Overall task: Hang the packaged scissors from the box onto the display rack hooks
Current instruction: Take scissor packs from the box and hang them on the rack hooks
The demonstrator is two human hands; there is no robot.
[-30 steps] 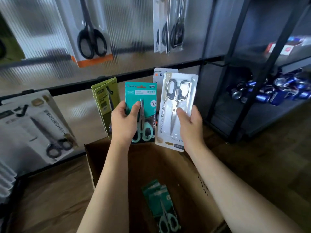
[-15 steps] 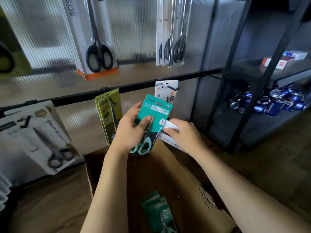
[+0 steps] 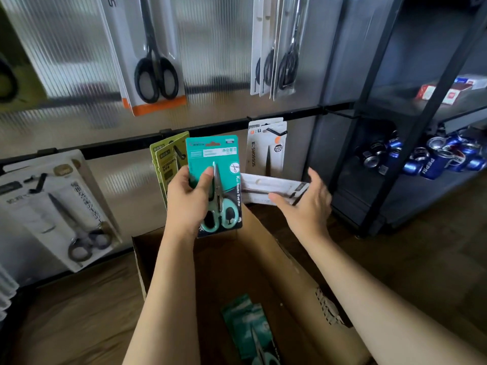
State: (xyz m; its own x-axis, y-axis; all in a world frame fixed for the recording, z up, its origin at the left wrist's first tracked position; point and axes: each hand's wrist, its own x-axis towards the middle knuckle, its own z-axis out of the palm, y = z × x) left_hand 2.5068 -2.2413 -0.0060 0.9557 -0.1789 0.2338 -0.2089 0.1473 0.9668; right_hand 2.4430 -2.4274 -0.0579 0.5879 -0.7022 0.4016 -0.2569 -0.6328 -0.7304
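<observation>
Your left hand [image 3: 188, 204] grips the teal scissors pack [image 3: 213, 164] upright, right hand [image 3: 305, 204] pinches the white pack [image 3: 266, 188] flat — both above the box [image 3: 276, 259].

teal scissors pkg [image 3: 210, 154], white pkg [image 3: 274, 189], brown box [image 3: 276, 259]

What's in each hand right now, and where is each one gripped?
Left hand grips the teal scissors pack along its left edge, thumb on the front. Right hand holds the white scissors pack, turned flat, by its right end.
</observation>
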